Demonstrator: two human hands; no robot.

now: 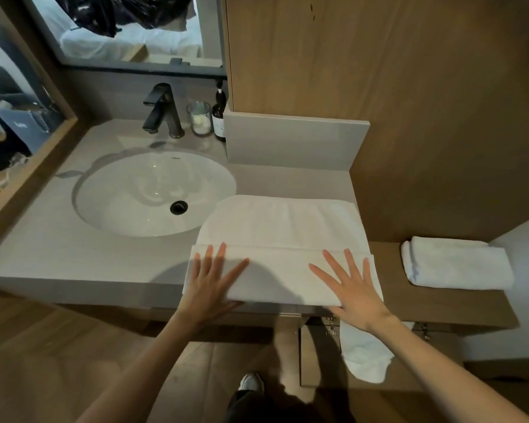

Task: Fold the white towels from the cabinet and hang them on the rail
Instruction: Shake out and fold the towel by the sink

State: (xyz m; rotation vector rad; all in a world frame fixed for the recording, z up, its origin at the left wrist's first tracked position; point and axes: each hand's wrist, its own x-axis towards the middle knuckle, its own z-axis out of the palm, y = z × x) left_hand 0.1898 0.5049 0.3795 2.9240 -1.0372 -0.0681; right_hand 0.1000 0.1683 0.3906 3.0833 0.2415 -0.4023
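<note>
A white towel (283, 227) lies spread on the grey counter (52, 248) to the right of the sink, its near part folded over into a band along the counter's front edge. My left hand (209, 280) rests flat on the left end of that band, fingers spread. My right hand (351, 288) presses flat on the right end, fingers spread too. A second white towel (457, 264), folded, sits on the wooden ledge at the right. Another white towel (365, 354) hangs out of the open cabinet (318, 352) below the counter. No rail is in view.
A round white sink (129, 196) with a black faucet (162, 111) fills the counter's left half. A glass jar (199, 118) and a dark bottle (220, 116) stand behind it. A wooden wall panel (409, 87) rises at the right, a mirror (9, 87) at the left.
</note>
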